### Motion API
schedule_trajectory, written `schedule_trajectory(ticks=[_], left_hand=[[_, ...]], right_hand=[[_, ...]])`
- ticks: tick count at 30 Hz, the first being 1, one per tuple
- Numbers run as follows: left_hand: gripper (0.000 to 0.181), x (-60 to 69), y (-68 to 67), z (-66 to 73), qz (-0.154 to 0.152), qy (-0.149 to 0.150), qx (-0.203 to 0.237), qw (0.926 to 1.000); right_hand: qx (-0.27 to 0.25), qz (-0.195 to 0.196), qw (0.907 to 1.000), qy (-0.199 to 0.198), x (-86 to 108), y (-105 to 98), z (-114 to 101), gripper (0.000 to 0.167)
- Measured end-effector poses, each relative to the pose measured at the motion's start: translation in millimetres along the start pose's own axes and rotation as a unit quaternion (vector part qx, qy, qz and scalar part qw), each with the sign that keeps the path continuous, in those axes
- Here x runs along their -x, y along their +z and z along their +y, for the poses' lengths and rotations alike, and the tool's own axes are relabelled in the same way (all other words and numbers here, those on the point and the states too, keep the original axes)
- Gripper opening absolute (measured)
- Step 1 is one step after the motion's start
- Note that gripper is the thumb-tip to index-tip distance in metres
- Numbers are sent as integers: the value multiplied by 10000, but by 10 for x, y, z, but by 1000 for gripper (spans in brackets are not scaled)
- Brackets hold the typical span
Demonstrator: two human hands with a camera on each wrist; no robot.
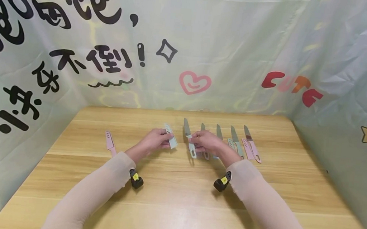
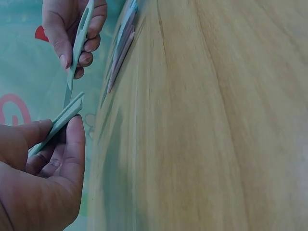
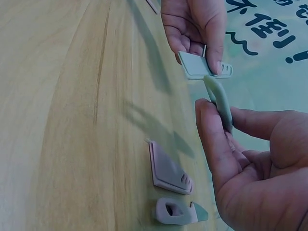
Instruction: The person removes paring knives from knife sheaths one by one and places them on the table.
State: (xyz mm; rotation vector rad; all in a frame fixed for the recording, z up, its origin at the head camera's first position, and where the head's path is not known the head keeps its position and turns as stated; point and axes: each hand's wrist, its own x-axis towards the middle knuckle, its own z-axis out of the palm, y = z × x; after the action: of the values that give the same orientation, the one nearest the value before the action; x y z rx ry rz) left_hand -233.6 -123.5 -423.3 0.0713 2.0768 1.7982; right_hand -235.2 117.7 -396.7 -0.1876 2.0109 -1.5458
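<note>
My left hand [image 1: 152, 142] pinches a pale green knife sheath [image 1: 170, 137] between thumb and fingers; slots show in one end of it in the right wrist view. A paring knife [image 1: 191, 150] with a pale green looped handle is gripped in my right hand [image 1: 209, 141]. Its blade points up and away from me, bare, in the head view. Knife and sheath are held above the table, close to each other; the head view shows a gap between them. From the left wrist, the blade is partly hidden behind the sheath [image 2: 58, 124].
Right of the hands lies a row of several bare knives and sheaths, including a pink-handled knife [image 1: 254, 147] and a pink sheath [image 1: 247, 149]. A lilac sheath [image 3: 168, 168] lies below my right hand. At the left is a pink knife in its sheath [image 1: 108, 141]. Printed cloth walls [image 1: 241, 43] enclose the wooden table [image 1: 176, 207].
</note>
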Motion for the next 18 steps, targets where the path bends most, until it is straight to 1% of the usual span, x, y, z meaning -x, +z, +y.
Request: schedule_trajectory(ticks=[4,8,13,18], left_hand=[[30,-24,3,5,24,-50,-273,9996],[27,-41,12,17,18,-123,-555,9984],[28,-66,23,20,-7,-237,-756,9969],[30,-95,31,20,-42,-334,-910,9953]], right_hand=[[-114,77,9999,-8,-36,6,20,25],[-237,128,9996,18,-50,13,32,22],[-268,233,9993,88,-82,18,58,18],[-212,371,9989,198,-123,27,85,19]])
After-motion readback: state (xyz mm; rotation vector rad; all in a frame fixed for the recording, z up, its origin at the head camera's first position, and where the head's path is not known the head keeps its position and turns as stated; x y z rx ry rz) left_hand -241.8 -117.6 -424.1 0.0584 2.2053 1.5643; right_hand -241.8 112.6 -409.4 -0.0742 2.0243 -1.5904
